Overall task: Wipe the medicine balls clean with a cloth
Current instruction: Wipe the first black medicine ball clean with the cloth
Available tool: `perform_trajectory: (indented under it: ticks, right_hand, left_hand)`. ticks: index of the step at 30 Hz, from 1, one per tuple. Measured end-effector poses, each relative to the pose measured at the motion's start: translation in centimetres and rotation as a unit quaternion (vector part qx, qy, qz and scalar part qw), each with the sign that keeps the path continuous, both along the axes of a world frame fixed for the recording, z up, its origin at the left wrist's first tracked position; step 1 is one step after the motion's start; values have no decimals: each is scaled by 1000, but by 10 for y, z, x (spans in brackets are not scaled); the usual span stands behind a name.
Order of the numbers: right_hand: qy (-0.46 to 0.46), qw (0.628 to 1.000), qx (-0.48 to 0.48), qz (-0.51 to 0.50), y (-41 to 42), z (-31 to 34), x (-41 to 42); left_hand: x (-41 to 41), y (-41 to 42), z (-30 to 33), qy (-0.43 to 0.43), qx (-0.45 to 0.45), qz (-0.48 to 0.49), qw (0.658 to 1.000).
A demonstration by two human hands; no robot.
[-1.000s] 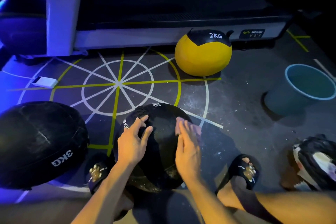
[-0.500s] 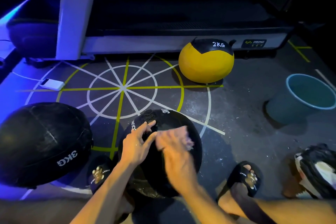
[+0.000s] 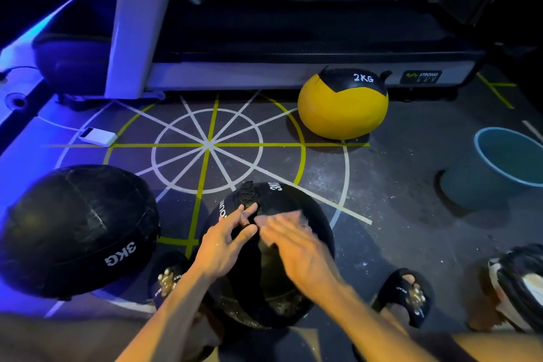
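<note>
A black 3KG medicine ball [image 3: 311, 223] sits on the floor between my feet. My left hand [image 3: 224, 245] rests on its left top with fingers spread. My right hand [image 3: 296, 247] presses a pale cloth [image 3: 293, 216] flat against the ball's top; the hand is blurred and covers most of the cloth. A second black 3KG ball [image 3: 76, 229] lies at the left. A yellow and black 2KG ball [image 3: 342, 107] stands farther back, by the treadmill.
A treadmill [image 3: 293, 38] runs across the back. A blue-green bucket [image 3: 505, 167] stands at the right. A white power bank [image 3: 98, 136] with a cable lies at the left on the marked floor [image 3: 208, 145]. A black and white bag [image 3: 517, 285] sits at the lower right.
My right hand has swept the cloth leftward across the ball's top, toward my left hand. The left hand has stayed on the ball. The camera has tilted upward.
</note>
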State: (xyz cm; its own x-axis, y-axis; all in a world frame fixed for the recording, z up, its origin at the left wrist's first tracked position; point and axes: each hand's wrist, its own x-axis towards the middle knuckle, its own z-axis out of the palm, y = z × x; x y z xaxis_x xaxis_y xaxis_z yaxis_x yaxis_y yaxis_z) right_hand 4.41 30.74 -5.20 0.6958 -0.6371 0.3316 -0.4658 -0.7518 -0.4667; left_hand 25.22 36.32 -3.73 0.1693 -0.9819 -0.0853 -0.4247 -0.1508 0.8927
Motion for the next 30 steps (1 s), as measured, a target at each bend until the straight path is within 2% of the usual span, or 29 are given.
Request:
perform_trajectory:
  ticks: [4,5,8,10,12,15,17,19,22,26,28,30]
  right_hand:
    - [-8,973,128,-190,-48,11,-4]
    - [0,973,135,-185,-41,16,3]
    - [-22,997,71,-28,7,23,12]
    - [-23,999,39,19,9,13,-2]
    - [-43,997,55,-28,-8,3,-16]
    - [-118,963,167,-176,-16,3,-25]
    - [-150,950,171,-215,-6,5,-22]
    - [-143,958,144,-202,10,1,-19]
    - [-119,959,177,-186,23,-7,-20]
    - [-161,949,184,-198,25,-2,-28]
    - [-178,929,209,-249,17,6,-36]
    - [-204,885,254,-332,4,14,-51]
  left_hand:
    - [-6,0,2,19,11,-6,1000]
    - [-6,0,2,22,8,-8,1000]
    - [1,2,2,22,1,-26,999]
    - [5,0,-2,24,0,-42,999]
    - [5,-5,-3,33,1,-50,998]
    - [5,-17,-2,41,3,-41,998]
    - [8,-26,-4,11,-7,-33,999]
    - [10,-34,-3,-25,-8,-20,999]
    - [3,-32,-2,-112,0,20,994]
    - [-11,-29,5,-195,20,46,980]
    - [-18,-41,13,-215,11,28,976]
    - [-30,-58,22,-217,-10,23,976]
